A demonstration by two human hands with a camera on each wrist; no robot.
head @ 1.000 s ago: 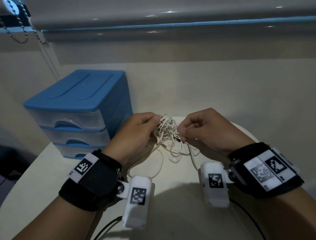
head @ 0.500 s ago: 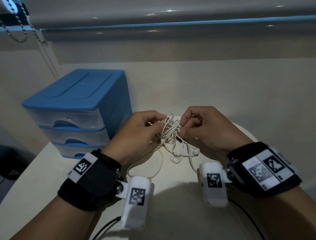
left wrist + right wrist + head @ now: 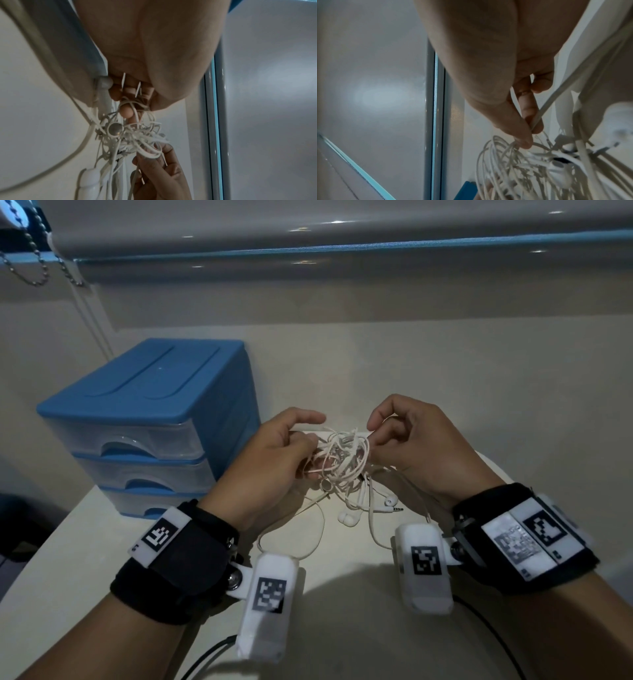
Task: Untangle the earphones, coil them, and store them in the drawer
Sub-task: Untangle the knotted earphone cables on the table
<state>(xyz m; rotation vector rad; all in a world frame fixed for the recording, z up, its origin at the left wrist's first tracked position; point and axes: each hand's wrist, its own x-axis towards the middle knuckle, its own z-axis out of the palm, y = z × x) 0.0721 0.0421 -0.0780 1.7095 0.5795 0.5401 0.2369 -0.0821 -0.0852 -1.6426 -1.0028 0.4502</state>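
Observation:
A knotted bundle of white earphones (image 3: 344, 462) hangs between both hands above the pale table (image 3: 102, 525). My left hand (image 3: 274, 453) grips the left side of the tangle, with cords looped over its curled fingers (image 3: 126, 111). My right hand (image 3: 407, 440) pinches strands on the right side between thumb and fingertips (image 3: 524, 142). Two earbuds (image 3: 349, 517) and the plug (image 3: 394, 509) dangle below, and a loose cord loop (image 3: 308, 546) trails onto the table. The blue drawer unit (image 3: 144, 419) stands at the left with its three clear drawers closed.
A wall runs behind the table, with a roller blind (image 3: 342, 231) and its bead chain (image 3: 37, 258) at the upper left. Black cables (image 3: 205, 659) run from the wrist cameras near the table's front edge. The table's right rim (image 3: 496, 470) curves beside my right wrist.
Both hands have lifted the tangle a little and shifted their hold on it. The left index finger now sticks out, and the earbuds hang lower beneath the knot.

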